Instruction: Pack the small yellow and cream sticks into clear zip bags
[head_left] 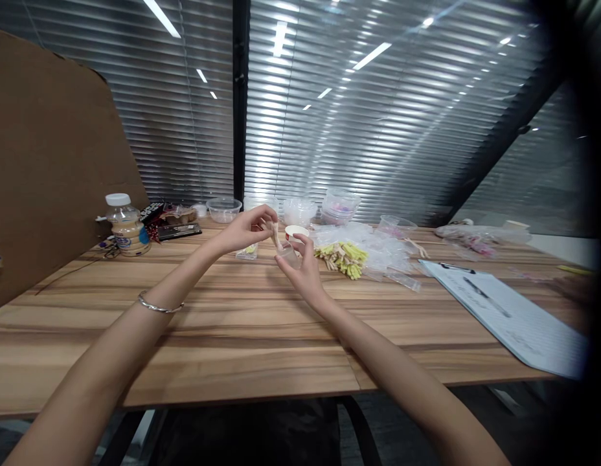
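Observation:
Above the middle of the table, my left hand (249,230) pinches a small bunch of thin beige sticks (275,238). Their lower ends meet the mouth of a small clear plastic bag (289,257). My right hand (305,266) grips that bag between thumb and fingers. Just right of my right hand lies a pile of yellow-tipped beige sticks (346,257). A small clear packet with something yellow inside (247,251) rests on the table below my left hand. Behind my right fingers stands a white and red paper cup (296,231).
Clear bags (385,249) spread beyond the pile. Clear plastic tubs (340,206) line the back by the blinds. At left are a white-capped jar (127,226) and a cardboard panel (48,162). A clipboard (499,317) bearing a pen (485,296) lies at right.

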Motion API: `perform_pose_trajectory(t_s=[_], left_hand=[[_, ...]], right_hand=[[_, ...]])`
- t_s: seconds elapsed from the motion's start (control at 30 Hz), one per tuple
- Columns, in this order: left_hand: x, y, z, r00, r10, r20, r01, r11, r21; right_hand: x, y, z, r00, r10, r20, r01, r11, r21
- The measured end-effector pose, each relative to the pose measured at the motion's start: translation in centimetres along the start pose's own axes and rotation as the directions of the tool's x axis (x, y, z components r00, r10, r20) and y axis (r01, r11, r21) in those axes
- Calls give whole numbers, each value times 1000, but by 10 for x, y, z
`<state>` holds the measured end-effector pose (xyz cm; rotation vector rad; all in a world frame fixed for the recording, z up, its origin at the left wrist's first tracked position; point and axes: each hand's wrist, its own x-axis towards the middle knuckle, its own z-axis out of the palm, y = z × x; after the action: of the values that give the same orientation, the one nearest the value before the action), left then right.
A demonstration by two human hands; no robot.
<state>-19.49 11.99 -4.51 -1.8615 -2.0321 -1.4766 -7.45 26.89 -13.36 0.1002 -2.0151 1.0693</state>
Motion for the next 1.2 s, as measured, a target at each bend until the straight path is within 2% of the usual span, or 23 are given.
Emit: perform_pose_trajectory(t_s=[0.17, 0.5, 0.73, 0.83, 0.9, 1.03, 1.2], left_hand=[[-1, 7, 1, 997, -11, 77, 15, 999, -42], [-2, 7, 5, 981, 96, 168, -83, 993, -88], [-3, 8, 8, 987, 20, 158, -3, 994, -107], [-2, 7, 8, 992, 1, 126, 11, 995, -96], [-1, 5, 10, 996, 2, 92, 11, 989, -146], [0, 4, 15, 999, -30, -38, 17, 947, -322], [1, 1, 14, 981, -163, -101, 81, 830, -551]], right_hand=[[0, -1, 0, 1000, 4, 2, -4, 1000, -13], [0, 0, 0, 999, -51, -3, 50, 997, -57], [-1, -2, 0, 996, -83, 15, 83, 993, -79], [-1, -4, 0, 996, -85, 16, 86, 994, -71], [0, -3, 0, 995, -93, 20, 94, 993, -75], [1, -1, 0, 989, -142, 49, 147, 981, -124], [0, -3, 0, 980, -179, 83, 190, 970, -153]])
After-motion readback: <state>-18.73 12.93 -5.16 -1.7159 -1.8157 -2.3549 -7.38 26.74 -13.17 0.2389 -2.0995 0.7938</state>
